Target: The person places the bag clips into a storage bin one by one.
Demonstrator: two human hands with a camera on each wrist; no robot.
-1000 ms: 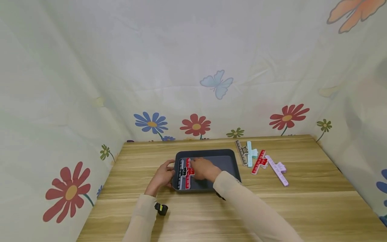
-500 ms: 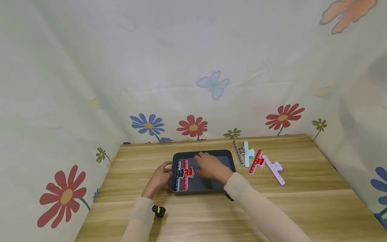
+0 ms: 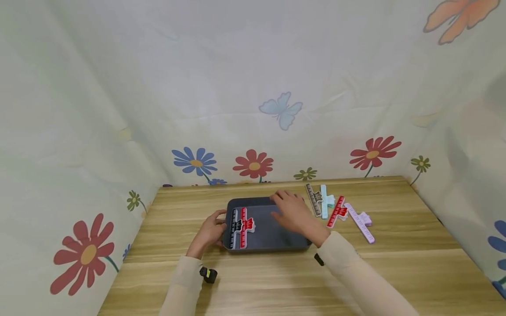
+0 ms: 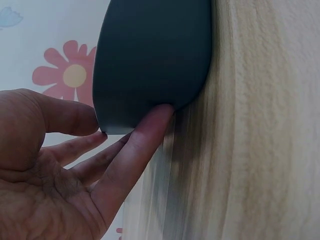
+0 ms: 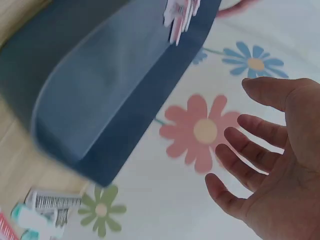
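A dark grey rectangular tray (image 3: 272,239) rests on the wooden table. Against its left wall, in the head view, my left hand (image 3: 210,230) touches the outside with fairly straight fingers; the left wrist view puts its thumb (image 4: 75,117) right at the rim. Inside the tray, at the left, a black clip (image 3: 233,239) and a red clip (image 3: 243,239) lie side by side, both with a piano-key pattern. My right hand (image 3: 294,213) hangs over the tray's right side, holding nothing, fingers spread apart in the right wrist view.
Right of the tray lie a brown clip (image 3: 312,199), a light blue clip (image 3: 324,202), another red clip (image 3: 337,212) and a lilac clip (image 3: 359,223). A flower-printed white curtain (image 3: 221,87) stands behind the table.
My right hand has left the red clip in the tray and moved right, over the tray's right side. My left hand stays at the left wall.
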